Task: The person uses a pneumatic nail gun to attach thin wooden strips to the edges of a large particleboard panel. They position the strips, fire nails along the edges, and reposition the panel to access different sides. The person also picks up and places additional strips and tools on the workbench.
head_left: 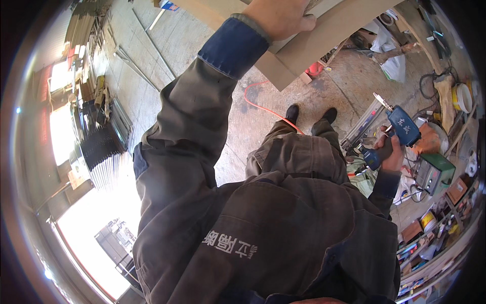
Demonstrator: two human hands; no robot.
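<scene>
At the top edge, my left hand [278,17] is closed on a flat brown board [329,38], the thumb pressing its face. The other fingers are partly cut off by the picture's edge. Several board layers overlap there, with a corner pointing down toward my shoes. My right hand [394,154], at the right, is wrapped round the grip of a blue pistol-shaped air tool [403,126]. Its metal nose points up and to the left, apart from the board. Beneath its handle, part of an orange hose shows; the rest passes behind my trousers.
The orange hose [248,93] curves over the concrete floor by my shoes [329,115]. A green box-shaped machine [435,173] and cluttered shelves stand at the right. White sacks [393,66] lie beyond the board. Metal bars [136,68] and stacked dark strips [101,142] are at the left.
</scene>
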